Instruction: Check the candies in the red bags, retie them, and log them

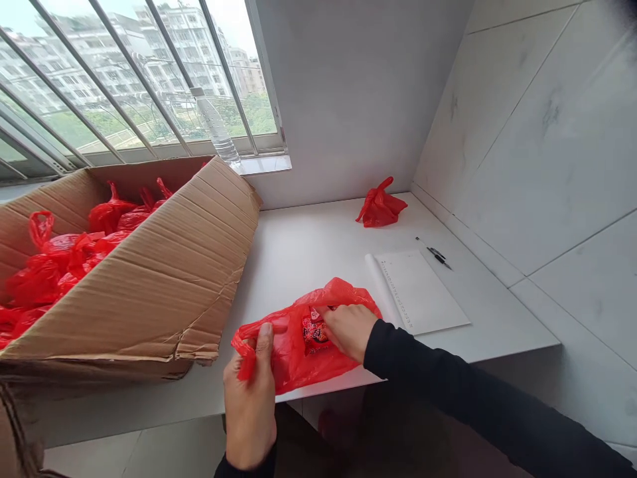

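Note:
A thin red plastic bag (288, 372) lies spread near the front edge of the white table. My left hand (251, 392) is closed round its gathered left end, thumb on top. Within the bag's red film sits a small snack packet (314, 332) with dark and white printing. My right hand (351, 328) reaches over from the right and is closed on the packet's right side, covering part of it. The fingertips of that hand are partly hidden by the packet and the film.
At left a large cardboard box (164, 285) holds several tied red bags (107, 216). A tied red bag (382, 206) stands at the table's back. To the right lie a notebook (428, 292) and a black pen (438, 257). A water bottle (216, 126) stands on the windowsill.

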`<state>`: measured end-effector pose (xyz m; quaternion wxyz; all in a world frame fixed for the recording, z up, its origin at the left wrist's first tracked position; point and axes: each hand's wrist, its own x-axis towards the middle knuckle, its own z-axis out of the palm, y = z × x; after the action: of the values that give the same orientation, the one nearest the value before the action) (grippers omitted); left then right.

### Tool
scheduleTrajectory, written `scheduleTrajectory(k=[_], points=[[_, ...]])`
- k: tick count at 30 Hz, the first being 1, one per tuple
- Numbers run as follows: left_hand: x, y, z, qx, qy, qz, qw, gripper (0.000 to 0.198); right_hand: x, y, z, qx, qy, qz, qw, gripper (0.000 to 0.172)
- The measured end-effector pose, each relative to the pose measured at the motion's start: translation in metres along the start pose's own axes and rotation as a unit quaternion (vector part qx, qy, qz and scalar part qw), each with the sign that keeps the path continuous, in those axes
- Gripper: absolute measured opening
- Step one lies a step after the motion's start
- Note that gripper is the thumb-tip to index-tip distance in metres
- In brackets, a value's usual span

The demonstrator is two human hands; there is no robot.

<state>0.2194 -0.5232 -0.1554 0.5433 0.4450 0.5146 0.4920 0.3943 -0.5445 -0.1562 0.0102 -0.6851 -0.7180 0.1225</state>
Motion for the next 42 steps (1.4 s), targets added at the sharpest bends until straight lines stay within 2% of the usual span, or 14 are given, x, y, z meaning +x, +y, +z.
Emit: scheduleTrajectory(k=[3,7,9,13,22,29,42], points=[[-0.005,0.004,0.005,-0.053,-0.006,0.004,0.999,0.038,0.011,0.003,0.005,-0.012,-0.009,0.021,1.000,0.029],[-0.007,0.003,0.007,-0.081,0.026,-0.007,0.996,0.036,0.015,0.010,0.011,-0.022,-0.008,0.032,0.999,0.027],[-0.007,0.002,0.008,-0.083,0.044,-0.013,0.995,0.035,0.016,0.011,0.014,-0.024,-0.007,0.032,0.999,0.026],[-0.007,0.001,0.010,-0.085,0.046,-0.030,0.995,0.034,0.018,0.011,0.015,-0.018,0.000,0.031,0.999,0.026],[-0.008,0.002,0.010,-0.094,0.051,-0.040,0.993,0.031,0.026,0.010,0.018,-0.001,0.005,0.047,0.999,0.038],[-0.006,0.005,0.007,-0.086,0.061,-0.046,0.993,0.029,0.032,0.010,0.016,0.022,0.021,0.046,0.998,0.029],[-0.005,0.005,0.008,-0.081,0.104,-0.092,0.987,0.035,0.046,0.002,0.014,0.067,0.053,0.119,0.989,0.053]])
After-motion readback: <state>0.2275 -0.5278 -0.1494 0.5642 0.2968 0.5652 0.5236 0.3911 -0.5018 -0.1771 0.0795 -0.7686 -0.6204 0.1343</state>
